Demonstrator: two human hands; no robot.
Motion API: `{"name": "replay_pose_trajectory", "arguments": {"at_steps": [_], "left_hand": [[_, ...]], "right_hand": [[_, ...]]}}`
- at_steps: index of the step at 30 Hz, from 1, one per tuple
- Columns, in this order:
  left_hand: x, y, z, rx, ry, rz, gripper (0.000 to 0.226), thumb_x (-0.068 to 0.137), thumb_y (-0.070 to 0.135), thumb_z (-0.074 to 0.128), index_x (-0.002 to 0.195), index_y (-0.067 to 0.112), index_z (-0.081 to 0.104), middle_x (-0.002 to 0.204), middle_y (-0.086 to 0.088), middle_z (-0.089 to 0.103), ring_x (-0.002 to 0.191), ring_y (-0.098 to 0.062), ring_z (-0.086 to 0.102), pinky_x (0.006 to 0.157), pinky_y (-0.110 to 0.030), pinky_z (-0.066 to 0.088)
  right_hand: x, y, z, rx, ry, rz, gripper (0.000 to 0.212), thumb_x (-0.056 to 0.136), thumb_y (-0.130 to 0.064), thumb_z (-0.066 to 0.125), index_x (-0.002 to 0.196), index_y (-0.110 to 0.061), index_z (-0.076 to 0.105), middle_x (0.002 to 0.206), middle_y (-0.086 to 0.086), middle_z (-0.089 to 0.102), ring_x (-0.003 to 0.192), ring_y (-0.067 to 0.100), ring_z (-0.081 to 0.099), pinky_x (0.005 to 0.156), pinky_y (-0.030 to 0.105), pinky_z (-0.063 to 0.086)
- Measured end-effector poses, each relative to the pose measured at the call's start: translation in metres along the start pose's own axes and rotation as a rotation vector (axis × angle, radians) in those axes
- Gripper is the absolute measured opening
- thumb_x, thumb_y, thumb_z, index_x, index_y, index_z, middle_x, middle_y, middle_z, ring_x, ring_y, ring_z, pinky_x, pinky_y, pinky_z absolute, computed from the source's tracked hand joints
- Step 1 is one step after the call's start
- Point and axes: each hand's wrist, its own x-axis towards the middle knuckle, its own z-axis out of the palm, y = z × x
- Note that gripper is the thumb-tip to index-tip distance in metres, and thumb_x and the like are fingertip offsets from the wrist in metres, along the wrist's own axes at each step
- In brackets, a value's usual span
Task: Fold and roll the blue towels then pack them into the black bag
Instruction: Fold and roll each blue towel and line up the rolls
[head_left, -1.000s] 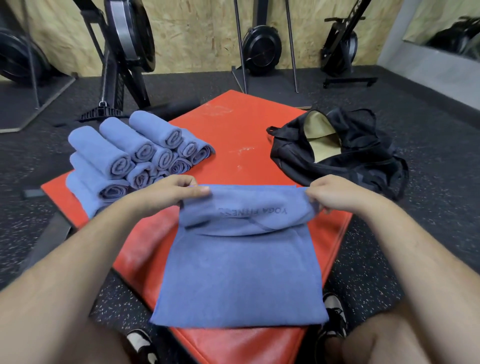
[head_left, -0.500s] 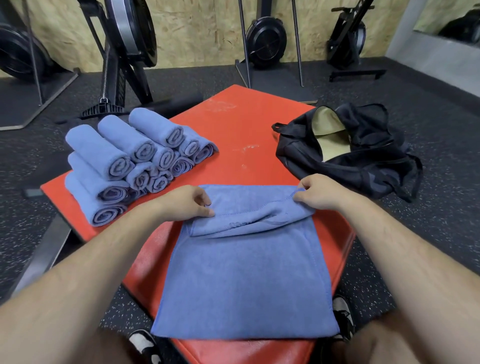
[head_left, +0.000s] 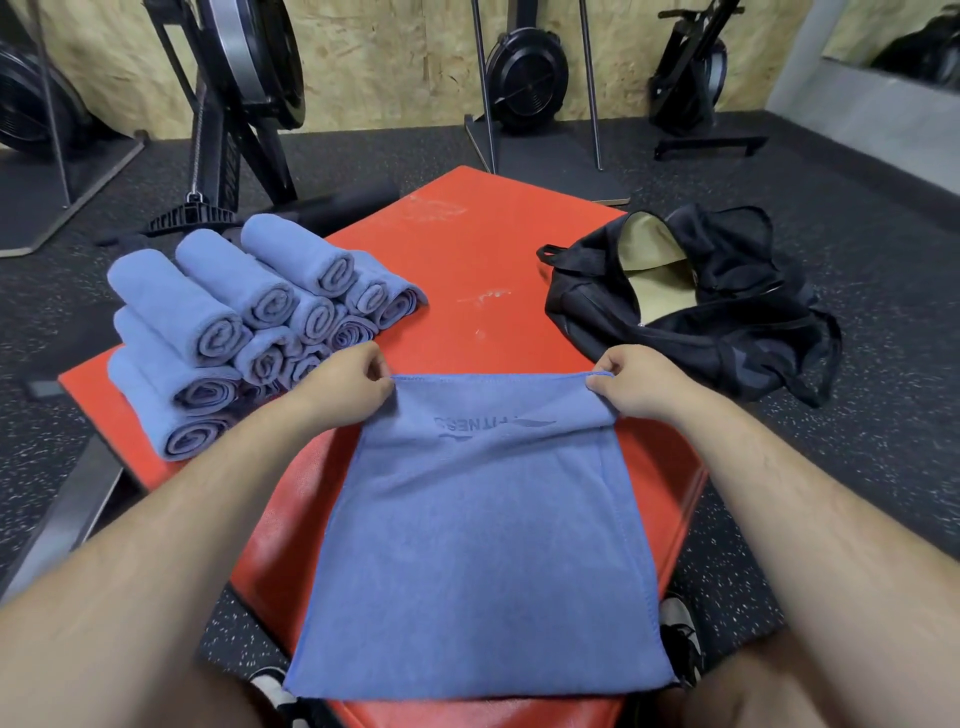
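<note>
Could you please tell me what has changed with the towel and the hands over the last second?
The left hand and right hand kept pinching the far corners of the flat towel. Its turned-over far flap, bunched low half a second ago, is drawn taut again, lettering partly showing. Nothing was let go. The rolled towels and black bag stayed put.

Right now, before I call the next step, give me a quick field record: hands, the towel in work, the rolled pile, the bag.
flat towel: lies on the red mat, far edge lifted, not yet rolled
left hand: pinches its far left corner
right hand: pinches its far right corner
rolled towels: stacked on the mat's left side
black bag: open, right of the mat, no towel visible inside
</note>
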Motion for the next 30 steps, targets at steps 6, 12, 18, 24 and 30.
{"name": "replay_pose_trajectory", "arguments": {"at_steps": [6,12,18,24,30], "left_hand": [[0.019,-0.006,0.025,0.065,0.145,-0.019,0.005,0.093,0.016,0.057,0.089,0.013,0.057,0.087,0.000,0.062,0.082,-0.021,0.056,0.068,-0.032,0.038],[0.028,-0.015,0.033,0.177,0.118,0.007,0.012,0.095,0.014,0.053,0.097,0.008,0.063,0.104,-0.009,0.052,0.090,-0.027,0.056,0.077,-0.036,0.043],[0.019,-0.011,0.038,0.437,0.152,0.060,0.013,0.099,0.016,0.045,0.102,0.005,0.051,0.108,-0.015,0.049,0.102,-0.034,0.047,0.078,-0.043,0.039],[0.005,0.001,0.008,0.074,0.254,0.028,0.017,0.100,0.017,0.043,0.085,0.011,0.040,0.077,-0.004,0.048,0.072,-0.026,0.047,0.060,-0.037,0.031],[-0.046,0.023,-0.041,-0.207,0.416,-0.003,0.022,0.095,0.018,0.062,0.075,0.013,0.054,0.075,0.002,0.060,0.071,-0.014,0.053,0.067,-0.034,0.038]], "right_hand": [[0.006,-0.005,0.009,-0.117,0.064,0.026,0.014,0.091,-0.025,0.061,0.079,-0.020,0.061,0.082,-0.003,0.066,0.081,0.021,0.061,0.066,0.031,0.041],[0.010,-0.004,0.018,-0.133,0.037,0.001,0.007,0.088,-0.023,0.067,0.094,-0.020,0.067,0.096,-0.004,0.067,0.092,0.019,0.062,0.081,0.035,0.053],[0.003,-0.008,0.022,-0.264,-0.019,-0.004,0.007,0.100,-0.030,0.050,0.094,-0.026,0.049,0.104,0.001,0.044,0.084,0.024,0.056,0.080,0.041,0.050],[-0.011,-0.019,-0.003,-0.071,0.120,-0.085,0.013,0.101,-0.026,0.052,0.095,-0.016,0.047,0.094,0.003,0.060,0.089,0.026,0.056,0.071,0.037,0.037],[-0.049,-0.042,-0.038,0.178,0.307,-0.153,0.009,0.091,-0.024,0.068,0.085,-0.020,0.064,0.083,-0.006,0.066,0.082,0.012,0.060,0.065,0.028,0.040]]}}
